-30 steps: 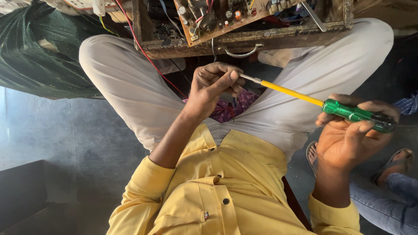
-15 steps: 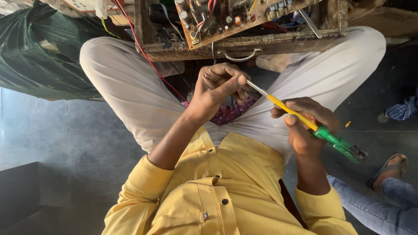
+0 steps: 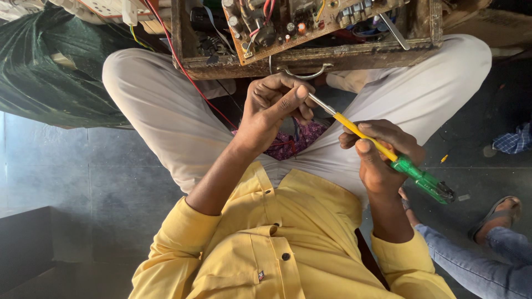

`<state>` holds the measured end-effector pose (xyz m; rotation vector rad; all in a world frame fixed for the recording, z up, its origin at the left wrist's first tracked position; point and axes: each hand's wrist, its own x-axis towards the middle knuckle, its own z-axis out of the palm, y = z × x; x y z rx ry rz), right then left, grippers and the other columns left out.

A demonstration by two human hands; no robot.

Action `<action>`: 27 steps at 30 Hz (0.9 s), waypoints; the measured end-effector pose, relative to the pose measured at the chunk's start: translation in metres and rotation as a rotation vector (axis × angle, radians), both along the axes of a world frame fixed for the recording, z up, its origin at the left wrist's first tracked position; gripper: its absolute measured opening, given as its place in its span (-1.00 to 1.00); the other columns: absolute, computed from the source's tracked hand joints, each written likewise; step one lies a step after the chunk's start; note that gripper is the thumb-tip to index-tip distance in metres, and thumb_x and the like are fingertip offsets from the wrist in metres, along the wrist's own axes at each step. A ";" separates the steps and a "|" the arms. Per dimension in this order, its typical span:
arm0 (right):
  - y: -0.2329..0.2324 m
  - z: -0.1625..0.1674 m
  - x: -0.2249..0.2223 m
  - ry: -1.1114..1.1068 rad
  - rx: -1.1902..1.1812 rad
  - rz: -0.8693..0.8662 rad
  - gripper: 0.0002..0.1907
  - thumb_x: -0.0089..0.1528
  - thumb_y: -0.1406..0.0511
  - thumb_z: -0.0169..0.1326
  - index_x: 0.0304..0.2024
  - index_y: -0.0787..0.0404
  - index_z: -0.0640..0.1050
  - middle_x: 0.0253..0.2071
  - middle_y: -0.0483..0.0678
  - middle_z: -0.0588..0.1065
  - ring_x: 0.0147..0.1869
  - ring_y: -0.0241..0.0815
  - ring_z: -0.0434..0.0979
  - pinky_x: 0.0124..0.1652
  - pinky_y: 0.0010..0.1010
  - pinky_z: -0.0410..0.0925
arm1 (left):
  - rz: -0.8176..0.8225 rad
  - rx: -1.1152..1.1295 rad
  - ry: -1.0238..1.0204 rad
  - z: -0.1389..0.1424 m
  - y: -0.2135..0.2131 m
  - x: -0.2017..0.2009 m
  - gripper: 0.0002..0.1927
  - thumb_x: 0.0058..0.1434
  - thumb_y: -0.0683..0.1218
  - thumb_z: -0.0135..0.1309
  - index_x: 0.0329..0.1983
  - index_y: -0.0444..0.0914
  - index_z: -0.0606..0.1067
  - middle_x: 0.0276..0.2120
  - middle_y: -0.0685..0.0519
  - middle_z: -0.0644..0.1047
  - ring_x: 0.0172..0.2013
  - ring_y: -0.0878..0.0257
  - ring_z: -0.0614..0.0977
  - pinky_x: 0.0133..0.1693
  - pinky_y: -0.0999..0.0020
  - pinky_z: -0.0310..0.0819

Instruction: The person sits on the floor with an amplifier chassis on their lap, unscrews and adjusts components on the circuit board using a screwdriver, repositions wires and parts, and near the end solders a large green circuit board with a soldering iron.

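Since the earlier frame the right hand (image 3: 382,158) had slid up the screwdriver (image 3: 382,149) from its green handle onto the yellow shaft, and the tool had tilted more steeply, handle end lower right.

No packages, labels or signs could be made out. A white socket strip (image 3: 105,8) lay at the top left edge, above a dark green plastic-covered bundle (image 3: 44,72).

Left hand (image 3: 274,108): fingers curled together, thumb and forefinger pinched on the bare metal tip of the screwdriver. Right hand: fingers closed around the yellow shaft just above the translucent green handle (image 3: 424,180), which stuck out free below the hand. The tool was held over the lap, between the two knees, just below the wooden chassis.

The wooden chassis (image 3: 310,55) stood against the crossed legs in pale trousers (image 3: 160,116). It carried a tilted circuit board (image 3: 299,22) with capacitors and coloured wires; a metal wire handle (image 3: 302,72) hung from its front edge. A red wire (image 3: 183,69) ran from the top down across the left thigh. A patterned purple cloth (image 3: 302,138) lay in the lap. The person wore a yellow shirt (image 3: 277,243).

The floor (image 3: 72,171) was grey and smooth. At lower right, another person's leg in blue jeans (image 3: 476,266) and a sandalled foot (image 3: 496,216) showed, with a blue checked cloth (image 3: 512,138) on the floor nearby.
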<state>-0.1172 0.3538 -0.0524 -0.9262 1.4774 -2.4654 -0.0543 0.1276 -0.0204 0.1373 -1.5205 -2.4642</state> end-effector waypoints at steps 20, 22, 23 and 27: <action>0.011 0.000 -0.007 0.016 -0.033 -0.125 -0.76 0.43 0.33 0.26 0.05 0.38 0.57 -0.21 0.17 0.57 -0.25 -0.01 0.64 -0.31 -0.31 0.50 | 0.891 -2.099 0.182 0.001 -0.028 -0.017 -0.62 0.51 -0.19 0.14 0.34 -0.05 0.48 0.47 0.05 0.19 0.51 0.05 0.07 0.38 0.05 0.06; 0.011 -0.001 -0.007 0.021 -0.031 -0.129 -0.76 0.43 0.33 0.25 0.04 0.38 0.57 -0.22 0.17 0.56 -0.26 -0.01 0.64 -0.32 -0.30 0.50 | 0.907 -2.114 0.178 0.000 -0.033 -0.026 -0.60 0.48 -0.18 0.10 0.35 -0.06 0.45 0.49 0.08 0.16 0.52 0.05 0.04 0.40 0.00 0.03; 0.012 -0.001 -0.008 0.025 -0.029 -0.129 -0.76 0.42 0.33 0.25 0.05 0.37 0.57 -0.22 0.16 0.56 -0.26 -0.01 0.64 -0.32 -0.30 0.51 | 0.906 -2.124 0.181 -0.001 -0.035 -0.029 -0.60 0.47 -0.17 0.10 0.35 -0.06 0.44 0.48 0.09 0.16 0.52 0.05 0.05 0.41 -0.03 0.01; 0.014 -0.003 -0.012 0.040 -0.025 -0.122 -0.74 0.42 0.33 0.24 0.09 0.35 0.57 -0.22 0.15 0.57 -0.27 -0.02 0.65 -0.33 -0.30 0.52 | 0.880 -2.159 0.215 -0.003 -0.041 -0.039 -0.63 0.49 -0.13 0.15 0.33 -0.04 0.45 0.44 0.10 0.20 0.47 0.07 0.10 0.44 -0.14 -0.01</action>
